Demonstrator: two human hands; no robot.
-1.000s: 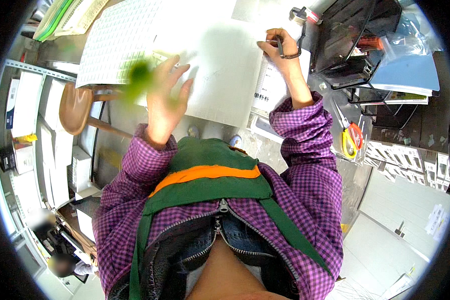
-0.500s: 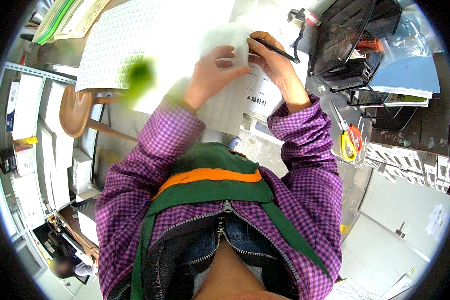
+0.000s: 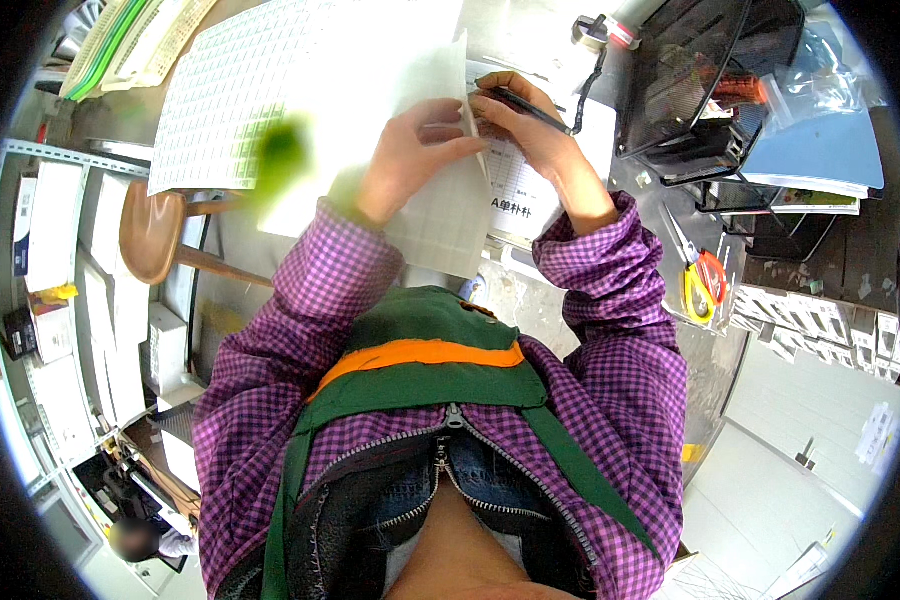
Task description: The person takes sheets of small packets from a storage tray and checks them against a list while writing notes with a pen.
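Observation:
My left hand (image 3: 410, 160) grips the right edge of a thin white paper sheet (image 3: 440, 225), fingers curled and thumb along it. The lifted sheet stands tilted over other pages. My right hand (image 3: 540, 130) is closed around a black pen (image 3: 530, 108), its fingertips close to the sheet's edge. A dark cord (image 3: 598, 80) runs from the pen's end to a round pen holder (image 3: 590, 32). Under my right hand lies a printed form (image 3: 515, 185) with a table and large characters. On the left spreads a large gridded sheet (image 3: 220, 95).
A black mesh file rack (image 3: 680, 80) with blue folders (image 3: 815, 150) stands at the right. Scissors (image 3: 705, 280) with red and yellow handles lie nearer me. At the left are a wooden stool (image 3: 150, 235), pale baskets (image 3: 155, 45) and a shelf (image 3: 70, 150). A blurred green spot covers part of the gridded sheet.
The white sheet, blurred before, now shows a sharp edge and has swung left. Both hands have shifted slightly left. The pen stays in my right hand.

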